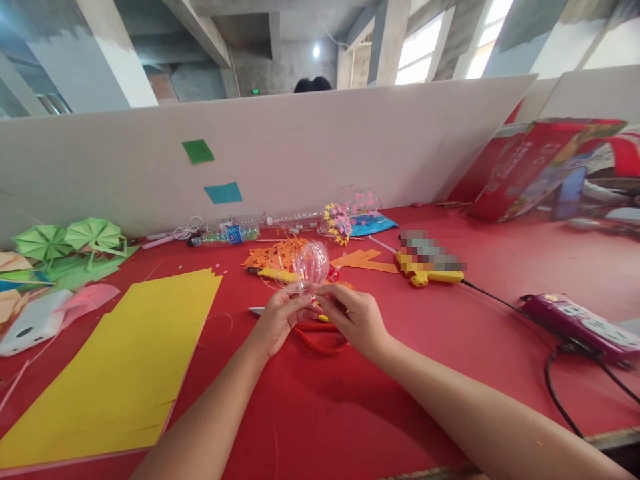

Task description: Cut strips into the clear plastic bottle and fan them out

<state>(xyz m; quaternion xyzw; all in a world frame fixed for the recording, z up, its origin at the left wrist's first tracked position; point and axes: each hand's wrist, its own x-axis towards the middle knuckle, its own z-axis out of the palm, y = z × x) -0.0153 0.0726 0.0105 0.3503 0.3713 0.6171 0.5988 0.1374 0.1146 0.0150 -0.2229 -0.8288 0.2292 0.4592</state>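
Both hands hold a clear, rounded plastic piece (313,260) with lengthwise ridges, which looks like part of a cut bottle, above the red table. My left hand (281,318) grips its lower end from the left, fingers closed around it. From the right, my right hand (356,315) pinches the same lower end; the exact contact is partly hidden by the fingers. Under the hands lie red-handled scissors (320,347), blades pointing left. Just behind are a yellow-handled cutter (278,275), a pile of orange paper cutouts (270,255) and orange paper strips (367,264).
Yellow paper sheets (115,360) and green paper umbrellas (94,233) lie left. A plastic bottle (235,233) and star-covered clear plastic (340,220) sit by the white partition (310,147). Right are a yellow glue gun (437,276), its cord and a purple power strip (575,323).
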